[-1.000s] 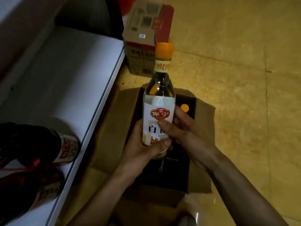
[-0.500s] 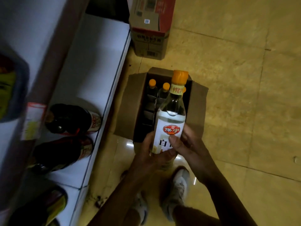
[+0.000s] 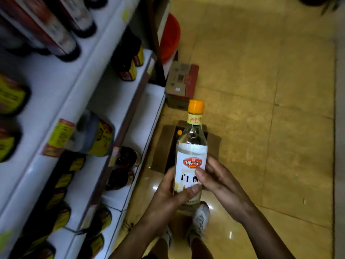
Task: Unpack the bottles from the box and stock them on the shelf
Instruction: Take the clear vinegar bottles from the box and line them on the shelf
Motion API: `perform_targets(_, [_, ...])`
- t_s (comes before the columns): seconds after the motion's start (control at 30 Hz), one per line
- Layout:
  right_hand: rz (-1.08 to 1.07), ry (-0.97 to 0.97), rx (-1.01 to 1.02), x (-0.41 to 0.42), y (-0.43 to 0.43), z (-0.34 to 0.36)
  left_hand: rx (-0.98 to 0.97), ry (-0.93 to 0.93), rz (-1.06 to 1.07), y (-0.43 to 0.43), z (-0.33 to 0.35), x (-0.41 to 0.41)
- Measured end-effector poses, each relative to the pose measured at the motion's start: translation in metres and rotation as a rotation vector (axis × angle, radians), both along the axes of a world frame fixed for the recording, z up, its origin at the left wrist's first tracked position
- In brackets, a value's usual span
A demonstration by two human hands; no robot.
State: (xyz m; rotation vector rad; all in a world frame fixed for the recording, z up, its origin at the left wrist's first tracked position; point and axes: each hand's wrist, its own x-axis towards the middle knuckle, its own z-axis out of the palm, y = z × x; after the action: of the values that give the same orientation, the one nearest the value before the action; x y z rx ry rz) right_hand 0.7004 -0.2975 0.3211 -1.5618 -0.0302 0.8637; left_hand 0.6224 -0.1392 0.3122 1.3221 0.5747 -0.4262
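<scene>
Yellow tiled floor [image 3: 261, 90] fills the right side of the view, glossy, with glints near the feet

White tiered shelf [image 3: 119, 98] runs down the left side, several levels stepping out toward the floor. Dark bottles with yellow and red labels [image 3: 121, 176] stand on the levels; those on the upper levels are blurred. Yellow and red price tag [image 3: 59, 135] on one shelf edge

Open cardboard box [image 3: 164, 144] sits on the floor just beside the lowest shelf level, flaps folded out. Interior dark and mostly hidden behind the held bottle. One orange cap [image 3: 179, 132] shows inside at the far left corner

Closed carton [image 3: 179, 81], brown with a red side, stands on the floor beyond the open box, next to the shelf end. Red plastic tub [image 3: 169, 34] behind it, partly hidden by a post

Vinegar bottle [image 3: 192, 156]: clear liquid, white label with red emblem, yellow neck band, orange cap [image 3: 196, 106]. Out of the box, held in the air over it in this view, neck pointing away from the person, not on any shelf level

Left hand [image 3: 168, 199] grasps the lower body, thumb across the bottom of the label. Right hand [image 3: 218, 180] grasps the opposite side, thumb on the label face, fingers behind

Pale sneaker [image 3: 199, 219] below the hands
</scene>
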Motion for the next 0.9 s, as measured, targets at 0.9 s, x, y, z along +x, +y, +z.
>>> perform_targets(0.9, [0.418,-0.582,0.353,0.004,0.089,0.334,0.224,-0.558,0.409,0.059,0.318,-0.043])
